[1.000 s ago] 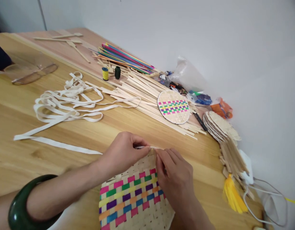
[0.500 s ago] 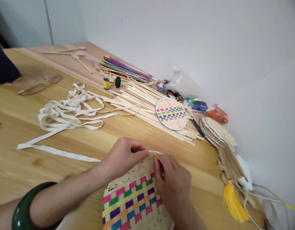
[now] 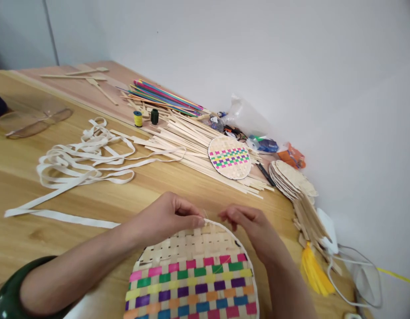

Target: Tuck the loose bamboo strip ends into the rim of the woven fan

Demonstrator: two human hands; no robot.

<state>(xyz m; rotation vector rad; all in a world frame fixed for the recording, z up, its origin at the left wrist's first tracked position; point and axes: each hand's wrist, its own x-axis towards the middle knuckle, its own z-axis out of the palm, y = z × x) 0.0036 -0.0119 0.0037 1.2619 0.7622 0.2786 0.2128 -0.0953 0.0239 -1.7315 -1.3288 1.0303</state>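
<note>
A round woven bamboo panel (image 3: 191, 279) with rows of pink, green, yellow, purple, orange and blue strips lies low in the middle. White tape (image 3: 252, 261) edges its top and right rim. My left hand (image 3: 178, 215) pinches that edge at the top between thumb and fingers; a green bangle circles the wrist. Just right of the rim, apart from the panel, my right hand (image 3: 249, 221) has its fingertips drawn together; whatever is in them is too small to make out. A fine thread shows faintly by the left fingertips. The white tape's long length (image 3: 75, 217) runs behind my left forearm.
Loose white tape (image 3: 68, 164) is heaped at left beside glasses (image 3: 41, 124). Behind are yellow (image 3: 137, 118) and dark spools (image 3: 154, 116), bamboo strips (image 3: 188, 141), coloured strips (image 3: 168, 97) and a finished round panel (image 3: 229, 157). Stacked fans (image 3: 291, 181) and a yellow tassel (image 3: 316, 270) are at right.
My right hand has left the panel's rim and moved right and away from it, uncovering the white-taped right edge. My left hand keeps its pinch. The view has shifted slightly right.
</note>
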